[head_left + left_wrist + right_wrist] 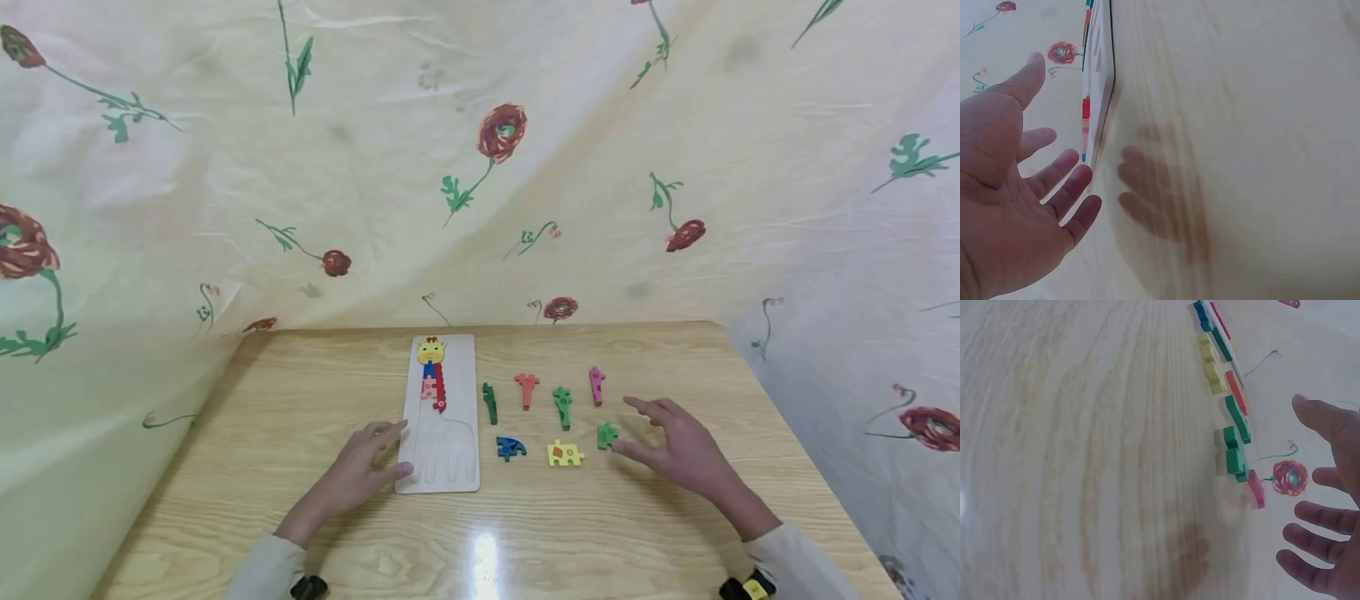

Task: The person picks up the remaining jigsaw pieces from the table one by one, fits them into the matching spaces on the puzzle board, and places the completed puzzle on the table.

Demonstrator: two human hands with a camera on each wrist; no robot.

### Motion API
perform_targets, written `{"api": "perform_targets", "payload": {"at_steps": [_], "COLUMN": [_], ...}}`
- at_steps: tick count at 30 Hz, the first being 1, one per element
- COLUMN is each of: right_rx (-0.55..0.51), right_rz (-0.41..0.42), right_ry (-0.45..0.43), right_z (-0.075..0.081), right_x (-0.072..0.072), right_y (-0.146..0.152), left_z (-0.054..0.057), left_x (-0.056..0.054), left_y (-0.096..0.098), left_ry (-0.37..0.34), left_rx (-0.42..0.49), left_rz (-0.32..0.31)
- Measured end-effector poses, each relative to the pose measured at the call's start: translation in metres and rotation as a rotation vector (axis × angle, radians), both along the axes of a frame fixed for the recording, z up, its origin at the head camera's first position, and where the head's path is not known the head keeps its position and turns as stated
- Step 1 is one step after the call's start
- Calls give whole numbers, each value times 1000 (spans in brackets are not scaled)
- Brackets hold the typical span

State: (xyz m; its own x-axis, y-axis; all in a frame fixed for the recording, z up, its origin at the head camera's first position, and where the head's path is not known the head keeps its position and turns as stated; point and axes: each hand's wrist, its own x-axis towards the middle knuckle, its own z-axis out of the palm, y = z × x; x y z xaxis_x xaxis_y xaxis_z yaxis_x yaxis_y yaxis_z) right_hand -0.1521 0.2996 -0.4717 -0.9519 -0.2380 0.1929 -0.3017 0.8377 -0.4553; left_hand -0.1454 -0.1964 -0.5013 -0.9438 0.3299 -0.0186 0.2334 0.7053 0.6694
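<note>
A white puzzle board [438,492] lies on the table with a giraffe's yellow head [431,351] and blue, pink and red neck pieces set in its upper part; bare recesses show below. Beside the board's left edge is my left hand [360,468], its fingers spread and fairly straight in the left wrist view. My right hand [684,450] hovers at the right of the loose pieces, fingers apart and nothing in its grasp. Its thumb tip is close by a small green puzzle piece [607,436]. A magenta piece [596,387] lies beyond it, left of the index fingertip.
Between board and right hand lie a dark green piece [490,403], an orange-red piece [527,390], a green piece [562,407], a blue piece [511,449] and a yellow piece [565,453]. A flowered cloth [390,167] hangs behind the wooden table [600,533].
</note>
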Motion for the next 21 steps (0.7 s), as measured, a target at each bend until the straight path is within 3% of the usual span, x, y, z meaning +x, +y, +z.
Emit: {"api": "perform_targets", "payload": {"at_steps": [10,21], "right_rx": [-41,-78], "right_rz": [-14,-4], "right_ry": [-35,-89], "right_z": [-8,-15], "right_x": [-3,-5], "right_y": [3,5], "left_z": [-3,-10], "left_x": [0,2], "left_y": [0,0], "left_ry": [-60,-82], "left_rx": [41,19], "left_rz": [38,50]}}
